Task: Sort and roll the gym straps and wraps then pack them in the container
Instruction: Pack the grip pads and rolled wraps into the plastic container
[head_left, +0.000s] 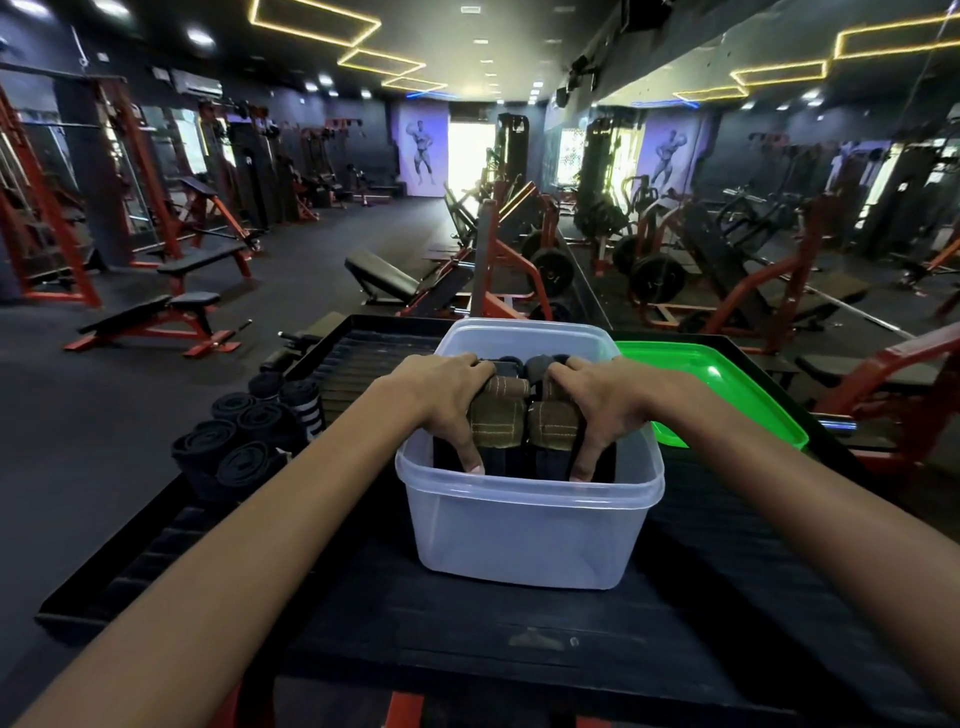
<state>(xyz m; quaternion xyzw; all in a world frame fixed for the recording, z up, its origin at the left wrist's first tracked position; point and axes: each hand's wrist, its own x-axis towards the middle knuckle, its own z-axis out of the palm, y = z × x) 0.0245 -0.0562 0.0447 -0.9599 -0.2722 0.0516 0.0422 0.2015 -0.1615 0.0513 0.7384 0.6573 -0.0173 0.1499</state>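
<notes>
A clear plastic container (524, 530) stands on a black ribbed platform (467, 634). Inside it lie dark rolled wraps and two olive straps with tan stitching, one on the left (496, 418) and one on the right (553, 423). My left hand (441, 400) grips the left olive strap, thumb down along the near side, fingers over the far side. My right hand (602, 402) grips the right olive strap the same way. Both hands are inside the container's mouth. Several black rolled wraps (244, 441) sit on the platform to the left of the container.
A bright green lid (727, 395) lies on the platform to the right of the container. Beyond the platform are red and black gym benches (156, 322), weight machines (519, 260) and a mirrored wall on the right.
</notes>
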